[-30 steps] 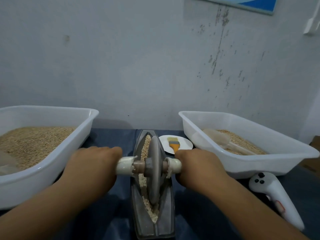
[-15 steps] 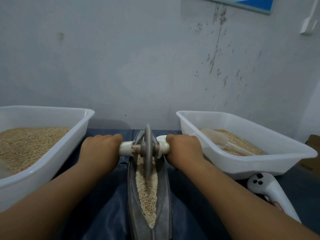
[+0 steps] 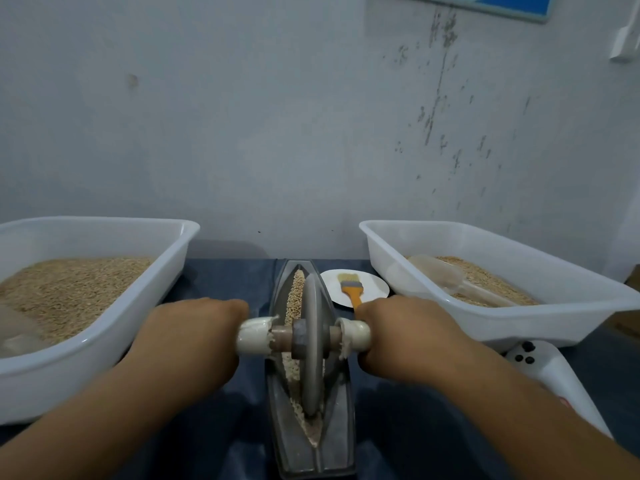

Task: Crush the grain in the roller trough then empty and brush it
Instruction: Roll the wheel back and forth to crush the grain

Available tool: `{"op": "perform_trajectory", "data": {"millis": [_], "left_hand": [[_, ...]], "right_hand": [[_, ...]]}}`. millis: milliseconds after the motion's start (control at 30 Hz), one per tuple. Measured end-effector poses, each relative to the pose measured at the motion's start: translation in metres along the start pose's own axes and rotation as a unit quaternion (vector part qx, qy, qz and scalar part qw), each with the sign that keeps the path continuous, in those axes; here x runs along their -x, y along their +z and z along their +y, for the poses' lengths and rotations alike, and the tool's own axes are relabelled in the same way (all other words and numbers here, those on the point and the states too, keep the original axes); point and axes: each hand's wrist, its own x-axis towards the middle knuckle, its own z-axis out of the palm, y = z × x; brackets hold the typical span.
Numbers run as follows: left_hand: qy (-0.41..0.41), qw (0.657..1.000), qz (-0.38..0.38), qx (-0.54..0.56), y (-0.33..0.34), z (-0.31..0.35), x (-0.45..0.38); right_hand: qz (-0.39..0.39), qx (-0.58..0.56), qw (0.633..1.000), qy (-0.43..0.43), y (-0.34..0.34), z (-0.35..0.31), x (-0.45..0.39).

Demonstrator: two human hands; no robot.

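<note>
A narrow grey boat-shaped trough [image 3: 341, 441] lies lengthwise on the blue table between my arms, with pale grain [image 3: 296, 289] along its groove. A grey stone wheel [image 3: 313, 344] stands upright in the groove near the middle. My left hand [image 3: 194, 337] grips the white left end of the wheel's axle [image 3: 254, 336]. The axle's right end is gripped by my right hand [image 3: 405, 332]. An orange-handled brush [image 3: 350, 287] lies on a small white plate [image 3: 374, 289] behind the right hand.
A white tub [image 3: 173, 258] full of grain stands at the left. Another white tub [image 3: 519, 317] at the right holds grain and a clear scoop [image 3: 446, 275]. A white handheld controller [image 3: 550, 372] lies by my right forearm. The wall is close behind.
The wheel has rolled back toward me from the trough's far end to its middle, both hands pulling the axle along. The plate and brush show again.
</note>
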Motion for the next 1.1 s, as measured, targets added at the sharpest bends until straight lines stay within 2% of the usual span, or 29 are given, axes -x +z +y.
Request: {"op": "perform_trajectory", "data": {"millis": [167, 400, 700, 867, 1100], "left_hand": [[-0.009, 0.999, 0.043, 0.023, 0.026, 0.000, -0.040], [-0.031, 0.995, 0.090, 0.030, 0.053, -0.006, -0.079], [-0.010, 0.998, 0.054, 0.030, 0.029, -0.003, -0.017], [-0.003, 0.999, 0.042, 0.011, 0.001, -0.002, 0.018], [0.020, 0.997, 0.077, 0.003, 0.014, 0.000, -0.011]], "right_hand": [[0.099, 0.034, 0.993, 0.046, 0.027, 0.002, -0.057], [0.193, 0.078, 0.978, 0.026, 0.034, 0.005, -0.102], [0.098, 0.081, 0.992, 0.008, 0.012, -0.008, -0.038], [0.092, 0.074, 0.993, 0.007, -0.006, -0.009, 0.015], [0.057, 0.041, 0.995, 0.066, 0.018, -0.005, -0.022]]}}
